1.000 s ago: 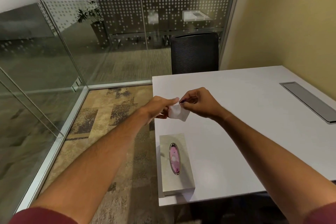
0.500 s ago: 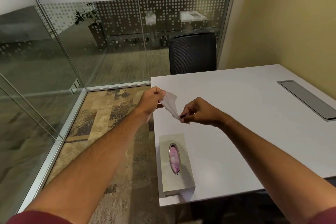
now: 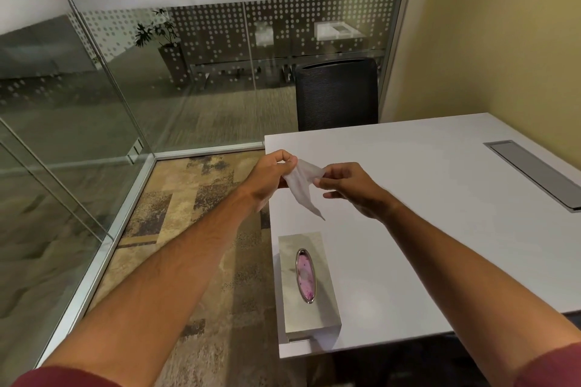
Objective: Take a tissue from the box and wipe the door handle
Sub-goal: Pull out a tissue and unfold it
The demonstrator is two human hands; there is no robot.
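A white tissue [image 3: 302, 183] hangs between my two hands above the left part of the white table [image 3: 424, 214]. My left hand [image 3: 273, 176] pinches its upper left corner. My right hand [image 3: 347, 185] holds its right edge with the fingertips, and a loose tail droops down. The silver tissue box [image 3: 314, 311] with an oval slot showing pink lies on the table's near left corner, below both hands. No door handle is visible.
Glass walls [image 3: 94, 104] with metal floor rails run along the left and back. A black mesh chair [image 3: 336, 94] stands behind the table. A grey cable hatch [image 3: 534, 173] is set in the table at right. Patterned carpet [image 3: 176, 214] covers the floor at left.
My hands first drew apart, stretching the tissue, the left up, the right down. Now the right hand has risen level with the left, and the tissue hangs unfolded between them.
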